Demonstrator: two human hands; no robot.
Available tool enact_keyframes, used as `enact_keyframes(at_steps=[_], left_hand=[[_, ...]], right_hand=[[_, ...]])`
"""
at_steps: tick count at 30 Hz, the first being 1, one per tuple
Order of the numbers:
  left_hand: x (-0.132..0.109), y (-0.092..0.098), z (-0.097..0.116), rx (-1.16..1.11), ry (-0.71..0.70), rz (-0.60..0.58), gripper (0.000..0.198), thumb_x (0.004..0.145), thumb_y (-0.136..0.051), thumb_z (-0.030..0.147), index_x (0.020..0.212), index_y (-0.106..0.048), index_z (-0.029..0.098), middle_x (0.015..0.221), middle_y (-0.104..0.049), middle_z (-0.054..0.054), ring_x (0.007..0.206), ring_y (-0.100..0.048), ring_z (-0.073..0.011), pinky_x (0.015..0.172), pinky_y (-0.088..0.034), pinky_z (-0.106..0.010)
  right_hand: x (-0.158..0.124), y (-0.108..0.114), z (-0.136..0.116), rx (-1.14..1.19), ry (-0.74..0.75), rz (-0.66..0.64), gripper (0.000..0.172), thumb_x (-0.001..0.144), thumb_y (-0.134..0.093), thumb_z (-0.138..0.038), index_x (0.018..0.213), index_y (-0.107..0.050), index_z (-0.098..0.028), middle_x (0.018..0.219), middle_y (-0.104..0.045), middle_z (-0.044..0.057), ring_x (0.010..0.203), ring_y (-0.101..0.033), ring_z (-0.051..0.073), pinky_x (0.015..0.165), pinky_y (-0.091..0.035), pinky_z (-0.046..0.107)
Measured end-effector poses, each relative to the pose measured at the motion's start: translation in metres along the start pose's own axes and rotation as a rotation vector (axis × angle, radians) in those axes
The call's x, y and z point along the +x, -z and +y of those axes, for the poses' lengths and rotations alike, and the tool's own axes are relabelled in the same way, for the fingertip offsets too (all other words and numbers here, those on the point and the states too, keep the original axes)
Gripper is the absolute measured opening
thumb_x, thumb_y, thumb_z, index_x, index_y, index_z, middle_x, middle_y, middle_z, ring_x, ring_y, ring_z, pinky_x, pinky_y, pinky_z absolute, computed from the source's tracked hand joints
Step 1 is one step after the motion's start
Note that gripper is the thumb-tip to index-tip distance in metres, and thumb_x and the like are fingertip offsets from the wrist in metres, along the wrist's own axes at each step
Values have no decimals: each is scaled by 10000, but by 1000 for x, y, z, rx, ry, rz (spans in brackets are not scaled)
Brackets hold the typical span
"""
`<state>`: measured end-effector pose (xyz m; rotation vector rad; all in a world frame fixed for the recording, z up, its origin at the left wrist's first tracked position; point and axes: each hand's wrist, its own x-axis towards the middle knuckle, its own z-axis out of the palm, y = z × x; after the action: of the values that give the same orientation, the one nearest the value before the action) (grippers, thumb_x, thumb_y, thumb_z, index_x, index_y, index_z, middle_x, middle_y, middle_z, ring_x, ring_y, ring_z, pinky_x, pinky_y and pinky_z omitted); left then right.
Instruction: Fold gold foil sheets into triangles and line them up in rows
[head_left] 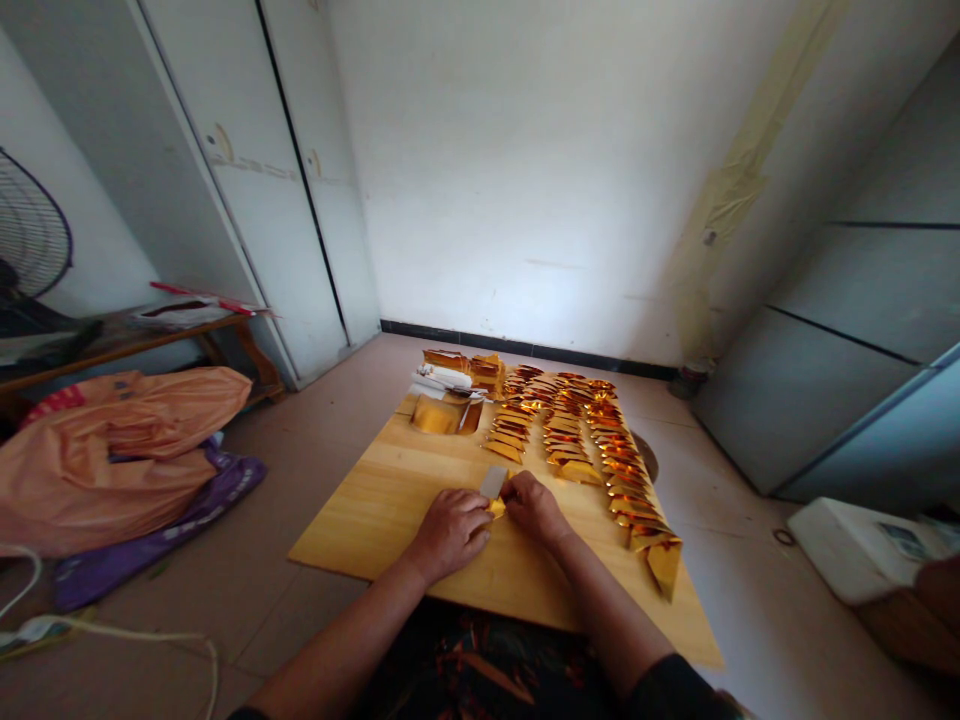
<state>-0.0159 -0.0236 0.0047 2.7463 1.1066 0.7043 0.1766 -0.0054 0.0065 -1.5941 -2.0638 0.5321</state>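
Near dark clothing [480, 670], our curled left hand [452, 532] and right hand [537, 508] pinch gold foil [497, 509] on a board [367, 510]; far, white wall [510, 200].

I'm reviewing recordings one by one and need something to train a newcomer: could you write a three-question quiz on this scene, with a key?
1. What is between the left hand and the right hand? A) a purple bag; B) a small gold piece; C) a white box.
2. True or false: the rows of folded gold pieces rest on the wooden board.
3. Fill in: the fan is at the ____ edge of the picture.

Key: 1. B; 2. True; 3. left
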Motion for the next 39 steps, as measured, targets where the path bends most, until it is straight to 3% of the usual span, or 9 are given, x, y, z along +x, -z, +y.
enact_keyframes(at_steps=[6, 10, 15, 19, 26, 32, 39], left_hand=[[8, -5, 4, 88, 32, 81, 113, 825, -585, 219, 750, -669, 222, 844, -667, -14, 867, -568, -168, 816, -377, -355], [13, -2, 4, 199, 86, 108, 131, 842, -568, 210, 746, -656, 196, 886, -662, -37, 918, -544, -195, 829, -355, -383], [13, -2, -6, 284, 184, 84, 183, 867, -530, 184, 721, -640, 173, 817, -641, -45, 861, -527, -191, 781, -356, -360], [13, -10, -14, 240, 134, 61, 176, 847, -549, 131, 696, -632, 171, 778, -627, -34, 815, -513, -180, 742, -370, -326], [12, -17, -16, 183, 109, 36, 190, 844, -535, 94, 686, -609, 169, 757, -609, -27, 780, -517, -167, 697, -393, -288], [6, -5, 0, 217, 126, 3, 130, 839, -517, 132, 785, -626, 178, 802, -618, -41, 798, -561, -175, 730, -426, -306], [6, 1, 4, 202, 141, -21, 77, 816, -565, 219, 812, -630, 180, 835, -628, -48, 801, -589, -181, 727, -433, -312]], right_hand=[[-15, 8, -6, -213, 110, 71, 129, 859, -552, -188, 847, -669, -239, 909, -643, 45, 917, -514, 196, 775, -368, 294], [-25, 10, -12, -321, 173, 57, 94, 854, -587, -266, 817, -666, -230, 872, -644, 43, 910, -497, 199, 779, -324, 316], [-28, 2, -17, -335, 289, -22, 135, 851, -578, -200, 747, -662, -207, 795, -634, 25, 814, -513, 164, 733, -328, 277], [-28, -3, -14, -285, 369, -28, 119, 843, -578, -141, 790, -670, -195, 806, -634, 23, 775, -522, 142, 723, -360, 236], [-32, 0, -2, -370, 354, 26, 94, 869, -594, -243, 822, -672, -222, 861, -642, 18, 827, -521, 159, 707, -352, 252], [-34, 0, -7, -498, 399, 41, 194, 914, -524, -233, 757, -633, -204, 793, -624, 17, 774, -507, 157, 660, -319, 272], [-34, 4, -8, -523, 424, 44, 136, 893, -565, -248, 777, -620, -204, 817, -624, 15, 780, -504, 157, 657, -305, 277]])
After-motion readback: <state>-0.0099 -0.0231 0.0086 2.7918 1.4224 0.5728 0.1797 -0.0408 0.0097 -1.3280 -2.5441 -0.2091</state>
